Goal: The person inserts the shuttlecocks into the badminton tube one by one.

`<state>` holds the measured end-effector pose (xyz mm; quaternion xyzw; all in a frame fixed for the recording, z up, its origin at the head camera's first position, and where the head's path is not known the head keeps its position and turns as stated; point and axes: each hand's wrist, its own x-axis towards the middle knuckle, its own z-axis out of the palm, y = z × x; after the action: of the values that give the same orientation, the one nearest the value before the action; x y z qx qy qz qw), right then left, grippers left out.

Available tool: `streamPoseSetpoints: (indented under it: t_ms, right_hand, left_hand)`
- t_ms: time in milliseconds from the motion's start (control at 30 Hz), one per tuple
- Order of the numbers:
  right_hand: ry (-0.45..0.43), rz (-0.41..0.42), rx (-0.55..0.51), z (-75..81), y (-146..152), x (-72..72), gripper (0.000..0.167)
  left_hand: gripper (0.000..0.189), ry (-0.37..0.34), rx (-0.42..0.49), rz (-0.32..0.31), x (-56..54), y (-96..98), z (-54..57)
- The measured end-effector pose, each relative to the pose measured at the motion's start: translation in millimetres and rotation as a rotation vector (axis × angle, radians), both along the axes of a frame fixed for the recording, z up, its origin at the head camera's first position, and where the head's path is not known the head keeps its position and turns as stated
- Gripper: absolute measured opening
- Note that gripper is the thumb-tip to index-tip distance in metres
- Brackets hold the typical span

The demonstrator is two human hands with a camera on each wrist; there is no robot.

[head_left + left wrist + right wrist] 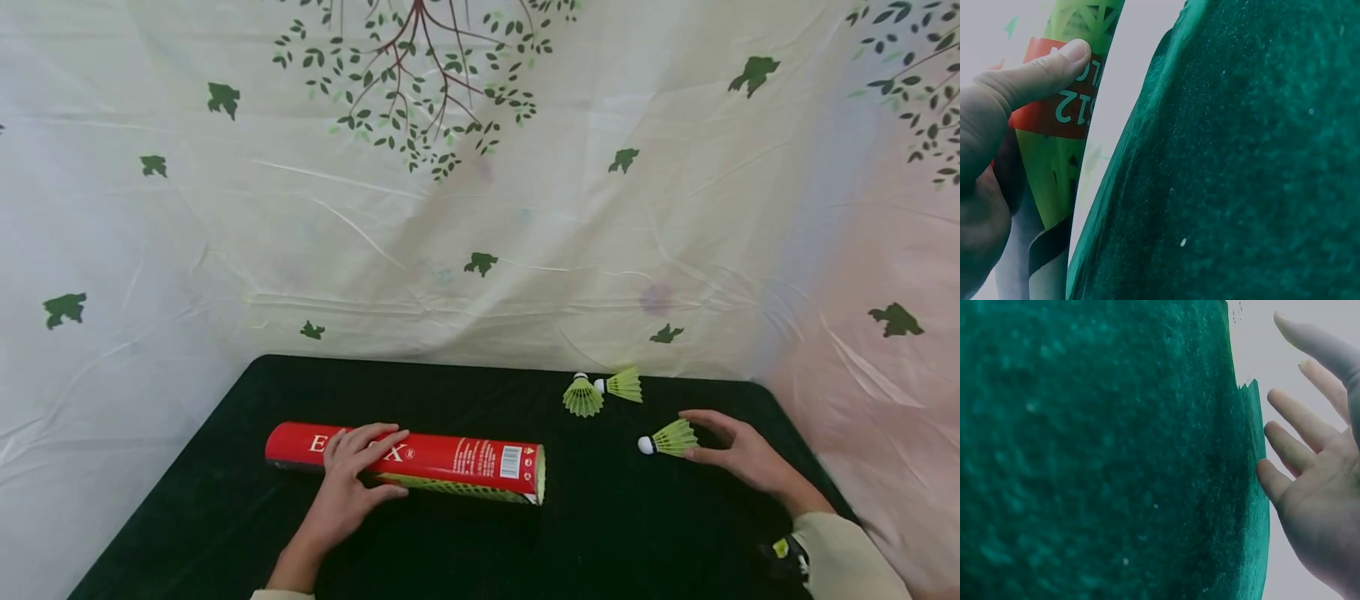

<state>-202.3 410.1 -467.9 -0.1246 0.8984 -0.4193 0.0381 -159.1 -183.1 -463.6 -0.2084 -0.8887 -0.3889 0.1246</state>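
Note:
A red shuttlecock tube [442, 454] lies on its side on the dark green cloth, its right end toward the shuttlecocks. My left hand [348, 479] holds it near the middle, fingers across the top and thumb along the near side. The left wrist view shows the thumb [1054, 72] over a printed orange band on the tube's yellow-green side. To the right, my right hand [750, 458] reaches around the feathered skirt of a yellow shuttlecock [670, 438], thumb and forefinger spread on either side. In the right wrist view its fingers [1297, 422] are extended and apart.
Two more yellow shuttlecocks, one [582, 397] beside another [622, 385], lie close together at the table's back edge. Behind the green-covered table [600, 533] hangs a pale curtain [525, 233] with leaf prints, and it also rises on both sides.

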Motion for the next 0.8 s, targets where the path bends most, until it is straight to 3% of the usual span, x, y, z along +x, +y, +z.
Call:
streamPoseSetpoints:
  t_ms: [300, 800]
  right_hand:
    - [-0.053, -0.058, -0.031, 4.3, -9.4, 3.7, 0.059]
    - [-0.067, -0.017, -0.169, 13.2, -44.3, 5.4, 0.056]
  left_hand:
    - [0.083, -0.015, 0.005, -0.015, -2.9, -3.1, 0.0]
    - [0.083, -0.030, 0.011, 0.016, -9.4, 1.7, 2.3]
